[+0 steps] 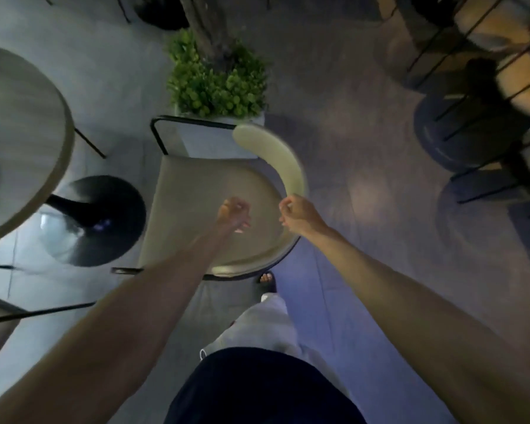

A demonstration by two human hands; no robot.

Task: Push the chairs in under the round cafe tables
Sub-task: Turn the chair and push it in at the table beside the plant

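A chair with a beige padded seat (196, 194), a thin black frame and a curved cream backrest (276, 151) stands right in front of me, beside a round wooden table (22, 133) on a black pedestal base (98, 215). The chair is outside the table's edge, its seat facing left toward the base. My right hand (300, 214) is closed on the backrest at the lower end of its visible curve. My left hand (233, 214) hovers over the seat with its fingers curled and nothing in it, blurred by motion.
A white planter box (214, 142) with a green bush (218, 84) stands just behind the chair. Wire-frame chairs (487, 81) and dark round bases crowd the right side. Another chair's black frame (28, 312) shows at lower left. My foot (268, 281) is by the chair.
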